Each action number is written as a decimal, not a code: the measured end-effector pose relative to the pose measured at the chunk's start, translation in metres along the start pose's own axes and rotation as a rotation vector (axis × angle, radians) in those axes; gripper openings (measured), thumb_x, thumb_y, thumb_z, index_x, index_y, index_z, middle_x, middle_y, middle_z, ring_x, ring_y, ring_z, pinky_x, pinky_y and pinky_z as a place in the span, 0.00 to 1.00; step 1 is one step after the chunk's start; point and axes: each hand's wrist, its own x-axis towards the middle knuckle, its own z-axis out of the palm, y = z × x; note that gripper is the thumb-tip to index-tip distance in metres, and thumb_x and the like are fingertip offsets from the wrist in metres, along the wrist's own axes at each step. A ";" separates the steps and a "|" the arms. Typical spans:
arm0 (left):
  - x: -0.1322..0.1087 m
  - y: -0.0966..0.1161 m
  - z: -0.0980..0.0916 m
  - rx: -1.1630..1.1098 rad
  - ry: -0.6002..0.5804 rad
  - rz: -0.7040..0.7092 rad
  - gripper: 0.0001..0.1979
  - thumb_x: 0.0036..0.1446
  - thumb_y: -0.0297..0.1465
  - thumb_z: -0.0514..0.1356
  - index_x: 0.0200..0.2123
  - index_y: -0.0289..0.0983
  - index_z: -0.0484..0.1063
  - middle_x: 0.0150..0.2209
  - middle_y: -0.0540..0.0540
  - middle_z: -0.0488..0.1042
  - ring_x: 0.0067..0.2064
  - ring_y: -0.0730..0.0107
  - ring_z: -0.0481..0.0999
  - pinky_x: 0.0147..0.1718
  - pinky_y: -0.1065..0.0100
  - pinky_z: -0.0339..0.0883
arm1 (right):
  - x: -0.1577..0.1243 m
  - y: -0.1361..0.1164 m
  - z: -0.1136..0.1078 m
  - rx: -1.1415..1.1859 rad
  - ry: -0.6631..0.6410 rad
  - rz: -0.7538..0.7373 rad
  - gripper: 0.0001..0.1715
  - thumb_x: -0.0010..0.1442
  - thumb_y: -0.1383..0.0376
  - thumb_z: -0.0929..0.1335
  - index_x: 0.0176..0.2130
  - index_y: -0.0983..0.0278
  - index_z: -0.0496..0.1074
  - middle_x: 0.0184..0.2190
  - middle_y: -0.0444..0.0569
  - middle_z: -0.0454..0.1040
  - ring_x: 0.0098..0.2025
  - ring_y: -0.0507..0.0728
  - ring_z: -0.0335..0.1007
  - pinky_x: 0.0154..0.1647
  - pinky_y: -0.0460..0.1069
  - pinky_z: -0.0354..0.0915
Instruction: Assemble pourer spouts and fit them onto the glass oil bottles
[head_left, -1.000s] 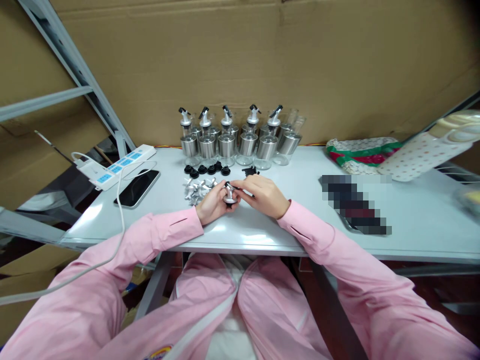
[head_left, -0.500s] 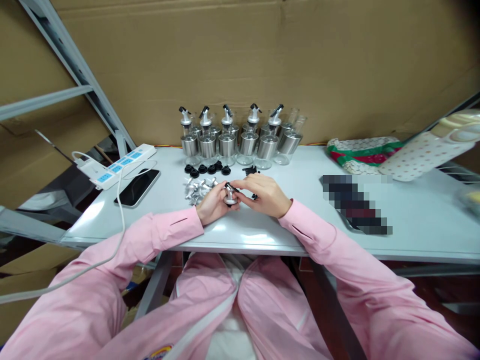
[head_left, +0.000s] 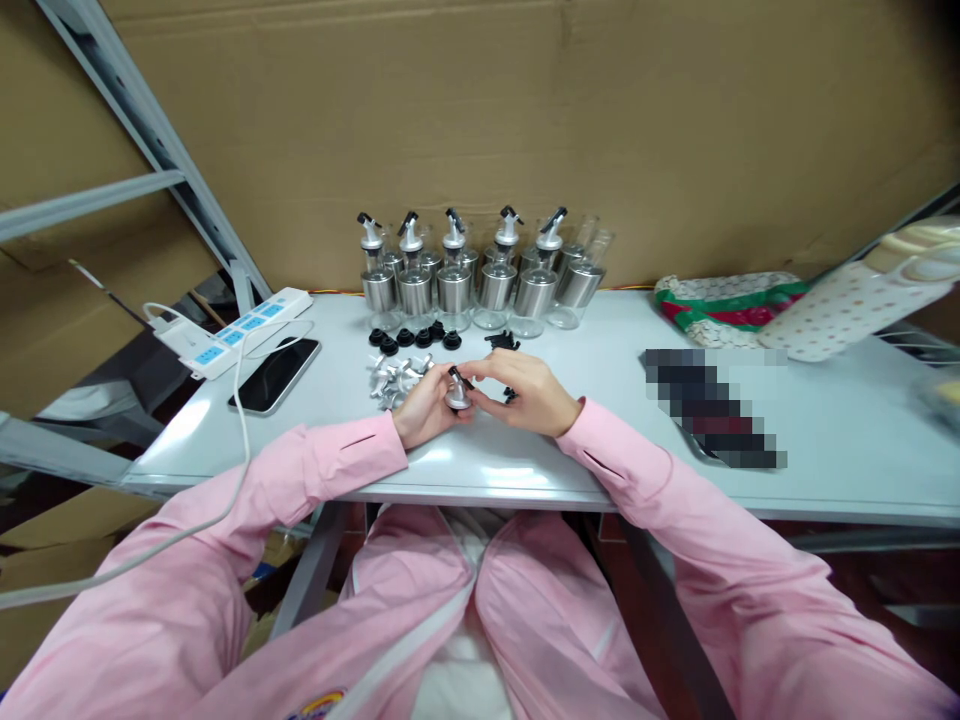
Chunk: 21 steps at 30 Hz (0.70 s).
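Note:
My left hand (head_left: 427, 405) is closed around the base of a silver pour spout (head_left: 457, 396) with a black flip cap, held low over the near part of the table. From the right, my right hand (head_left: 529, 388) has its thumb and index finger at the cap. Part of the spout is hidden by the fingers. Beside my left hand lies a pile of loose silver spout bodies (head_left: 390, 378). Behind it sit several black stoppers (head_left: 405, 338). Small black flaps (head_left: 501, 341) lie beyond my right hand, which partly covers a few more.
Glass-and-steel oil bottles (head_left: 455, 292) stand in rows at the back, several topped with spouts. On the left are a phone (head_left: 277, 375), a power strip (head_left: 240, 335) and a white cable (head_left: 241, 430). A patterned cloth bag (head_left: 720, 305) and a pixelated dark object (head_left: 709, 410) are on the right.
The spout has tilted slightly in my left hand, and my right fingers have shifted a little at its black cap. Everything else stays in place.

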 end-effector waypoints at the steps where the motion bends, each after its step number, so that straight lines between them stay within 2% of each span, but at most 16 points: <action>1: 0.000 0.000 0.000 -0.001 -0.006 -0.007 0.17 0.60 0.35 0.44 0.27 0.34 0.66 0.22 0.49 0.61 0.21 0.75 0.61 0.23 0.72 0.57 | 0.000 0.000 0.000 0.016 0.001 0.013 0.14 0.58 0.68 0.64 0.45 0.63 0.69 0.29 0.47 0.74 0.32 0.52 0.69 0.34 0.48 0.66; 9: 0.001 0.000 -0.001 -0.003 -0.044 -0.027 0.17 0.60 0.35 0.44 0.29 0.33 0.68 0.23 0.48 0.63 0.21 0.75 0.60 0.22 0.72 0.56 | 0.001 -0.002 0.000 0.037 -0.004 0.063 0.14 0.55 0.69 0.65 0.43 0.63 0.70 0.26 0.45 0.74 0.29 0.52 0.69 0.32 0.47 0.66; 14: 0.001 0.000 -0.002 0.013 -0.016 -0.061 0.20 0.60 0.36 0.43 0.28 0.32 0.68 0.22 0.48 0.63 0.21 0.75 0.60 0.23 0.71 0.57 | 0.001 -0.003 0.000 -0.016 -0.029 0.061 0.15 0.53 0.71 0.65 0.43 0.63 0.71 0.26 0.44 0.75 0.25 0.50 0.68 0.31 0.46 0.64; 18: 0.001 -0.001 -0.001 -0.001 0.036 -0.080 0.20 0.61 0.35 0.42 0.25 0.33 0.66 0.21 0.48 0.62 0.20 0.75 0.60 0.21 0.71 0.56 | -0.001 -0.002 0.001 -0.009 -0.049 0.099 0.16 0.52 0.72 0.66 0.42 0.62 0.72 0.28 0.43 0.77 0.19 0.47 0.64 0.25 0.43 0.61; 21: 0.001 -0.001 0.000 -0.014 0.047 -0.067 0.19 0.61 0.33 0.41 0.25 0.33 0.65 0.21 0.48 0.63 0.19 0.75 0.61 0.21 0.71 0.55 | -0.003 0.000 0.002 -0.020 -0.058 0.105 0.14 0.52 0.71 0.67 0.41 0.63 0.72 0.29 0.43 0.78 0.21 0.48 0.67 0.23 0.42 0.60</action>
